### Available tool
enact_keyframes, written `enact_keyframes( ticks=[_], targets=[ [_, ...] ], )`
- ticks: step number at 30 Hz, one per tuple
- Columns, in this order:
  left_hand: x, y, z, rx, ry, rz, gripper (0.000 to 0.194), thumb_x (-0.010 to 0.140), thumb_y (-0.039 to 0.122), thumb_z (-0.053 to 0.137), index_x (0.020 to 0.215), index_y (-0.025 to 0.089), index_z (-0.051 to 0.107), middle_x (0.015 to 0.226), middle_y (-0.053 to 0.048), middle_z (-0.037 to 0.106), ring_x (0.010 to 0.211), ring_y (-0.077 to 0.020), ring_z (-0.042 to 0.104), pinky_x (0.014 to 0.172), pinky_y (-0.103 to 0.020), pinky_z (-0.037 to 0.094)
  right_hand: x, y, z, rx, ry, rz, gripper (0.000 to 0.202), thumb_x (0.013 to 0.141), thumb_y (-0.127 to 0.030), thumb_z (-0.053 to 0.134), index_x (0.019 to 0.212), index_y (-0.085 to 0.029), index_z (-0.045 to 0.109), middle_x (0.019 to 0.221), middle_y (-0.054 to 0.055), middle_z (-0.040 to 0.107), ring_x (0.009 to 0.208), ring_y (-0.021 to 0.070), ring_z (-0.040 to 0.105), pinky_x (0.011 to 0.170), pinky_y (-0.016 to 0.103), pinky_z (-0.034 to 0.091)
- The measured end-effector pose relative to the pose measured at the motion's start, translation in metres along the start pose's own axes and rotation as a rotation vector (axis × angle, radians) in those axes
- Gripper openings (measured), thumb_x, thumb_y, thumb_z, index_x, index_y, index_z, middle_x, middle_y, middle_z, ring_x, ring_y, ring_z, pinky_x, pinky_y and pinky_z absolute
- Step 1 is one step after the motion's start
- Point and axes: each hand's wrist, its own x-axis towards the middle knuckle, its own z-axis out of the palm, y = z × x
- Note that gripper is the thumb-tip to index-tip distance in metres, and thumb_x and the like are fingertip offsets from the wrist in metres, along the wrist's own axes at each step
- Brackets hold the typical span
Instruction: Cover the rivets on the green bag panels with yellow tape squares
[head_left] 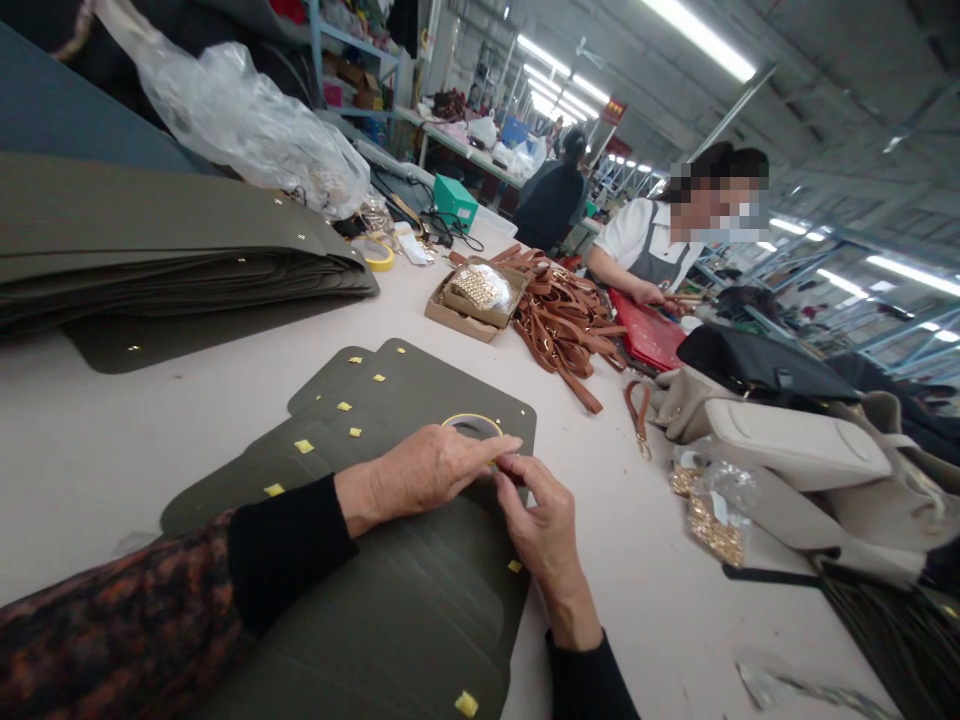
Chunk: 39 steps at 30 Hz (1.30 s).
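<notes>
- Head view: your left hand (420,470) reaches in from the left, palm down, index finger stretched right over the fanned olive panels (420,590); its fingertips pinch at something small, too small to tell what.
- Your right hand (544,530) comes up from the near edge, thumb and forefinger closed in a pinch right against the left fingertips. Both grips meet at one spot, just near of the tape roll (472,424).
- The tape roll lies flat on the top panel, just far of the fingertips, partly hidden by the left hand. Left hand is nearer to it.
- The olive panels are spread in a fan, long axis running from near right to far left, with small yellow tabs (304,446) stuck along the left edges and one near the right wrist. They lie straight under both hands on the worktop (112,450).
- Far left: a tall stack of olive sheets (172,250), a clear plastic bag (247,120) behind it.
- Far centre: an open cardboard box (472,300) with gold hardware, a second yellow tape ring (375,254) to its left, a heap of brown straps (562,320) to its right.
- Right: beige bag parts (795,445), small packets of gold fittings (712,515), a black bag (757,365).
- Across the worktop another person (660,250) works on a red piece (646,335); well apart from your hands.
- Nothing stands between your hands and the panels.
</notes>
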Motion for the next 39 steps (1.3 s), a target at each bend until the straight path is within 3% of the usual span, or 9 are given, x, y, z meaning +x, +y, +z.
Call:
enact_keyframes(
  ticks=[8, 15, 17, 21, 26, 27, 29, 32, 39],
  targets=[
    [0.003, 0.009, -0.003, 0.037, -0.029, 0.016, 0.036, 0.096, 0.026, 0.046, 0.13, 0.016, 0.039, 0.098, -0.007, 0.069, 0.082, -0.0187, 0.067, 0.067, -0.026, 0.051, -0.001, -0.001, 0.002, -0.204, 0.063, -0.116, 0.014, 0.085, -0.016, 0.051, 0.082, -0.02, 0.064, 0.073, 0.002, 0.067, 0.064, 0.0138, 0.061, 0.063, 0.025, 0.048],
    [0.004, 0.011, -0.005, -0.011, -0.027, -0.083, 0.009, 0.095, 0.024, 0.045, 0.096, 0.02, 0.052, 0.08, 0.001, 0.064, 0.07, -0.0135, 0.063, 0.057, -0.021, 0.041, -0.005, -0.005, 0.005, -0.276, 0.162, -0.091, 0.012, 0.081, -0.016, 0.053, 0.075, -0.02, 0.064, 0.065, 0.0, 0.065, 0.056, 0.0114, 0.059, 0.058, 0.023, 0.045],
    [0.004, 0.011, -0.002, 0.003, 0.005, -0.077, 0.008, 0.093, 0.021, 0.046, 0.091, 0.02, 0.053, 0.077, 0.002, 0.063, 0.069, -0.0132, 0.061, 0.056, -0.021, 0.04, -0.005, -0.009, 0.007, -0.213, 0.169, 0.01, 0.012, 0.08, -0.019, 0.055, 0.074, -0.019, 0.065, 0.065, 0.0, 0.066, 0.056, 0.0113, 0.059, 0.058, 0.023, 0.045],
    [0.005, 0.017, 0.0, 0.085, 0.087, -0.022, 0.01, 0.086, 0.015, 0.045, 0.081, 0.018, 0.053, 0.069, 0.0, 0.059, 0.061, -0.014, 0.056, 0.052, -0.023, 0.036, -0.001, -0.016, 0.01, 0.158, 0.169, 0.407, 0.015, 0.078, -0.029, 0.06, 0.07, -0.017, 0.065, 0.055, -0.003, 0.061, 0.048, 0.011, 0.055, 0.049, 0.023, 0.045],
    [0.004, 0.032, -0.004, 0.116, 0.138, 0.023, 0.014, 0.09, 0.015, 0.04, 0.084, 0.017, 0.053, 0.07, -0.001, 0.059, 0.06, -0.0136, 0.053, 0.053, -0.024, 0.037, -0.001, 0.001, -0.002, 0.455, 0.274, 0.759, 0.022, 0.066, -0.036, 0.071, 0.065, -0.016, 0.062, 0.05, -0.004, 0.057, 0.041, 0.0088, 0.051, 0.041, 0.02, 0.042],
    [0.004, 0.033, -0.003, 0.126, 0.116, 0.017, 0.014, 0.09, 0.015, 0.04, 0.085, 0.017, 0.053, 0.071, -0.001, 0.059, 0.062, -0.0139, 0.054, 0.053, -0.024, 0.038, -0.004, 0.006, -0.008, 0.486, 0.242, 0.809, 0.024, 0.065, -0.037, 0.072, 0.064, -0.016, 0.061, 0.05, -0.004, 0.057, 0.041, 0.0083, 0.05, 0.04, 0.02, 0.041],
    [0.003, 0.032, -0.001, 0.157, 0.044, -0.006, 0.011, 0.09, 0.015, 0.044, 0.086, 0.017, 0.054, 0.074, -0.001, 0.061, 0.065, -0.0152, 0.055, 0.054, -0.025, 0.039, -0.011, 0.014, -0.019, 0.513, 0.059, 0.857, 0.027, 0.064, -0.039, 0.074, 0.064, -0.014, 0.062, 0.051, -0.002, 0.059, 0.041, 0.0071, 0.049, 0.04, 0.018, 0.039],
    [0.002, 0.028, 0.004, 0.194, -0.081, -0.021, 0.007, 0.089, 0.013, 0.05, 0.087, 0.018, 0.055, 0.08, -0.002, 0.064, 0.072, -0.0182, 0.057, 0.057, -0.027, 0.04, -0.021, 0.016, -0.029, 0.433, -0.162, 0.841, 0.03, 0.068, -0.041, 0.072, 0.07, -0.012, 0.066, 0.054, -0.001, 0.061, 0.04, 0.0052, 0.047, 0.04, 0.017, 0.034],
    [0.001, 0.026, 0.005, 0.178, -0.154, -0.026, 0.005, 0.088, 0.014, 0.052, 0.087, 0.018, 0.054, 0.083, -0.004, 0.064, 0.077, -0.0207, 0.055, 0.061, -0.031, 0.041, -0.024, 0.01, -0.021, 0.129, -0.266, 0.766, 0.028, 0.076, -0.042, 0.061, 0.069, -0.015, 0.064, 0.054, -0.002, 0.058, 0.043, 0.0079, 0.046, 0.042, 0.019, 0.035]
  ],
)
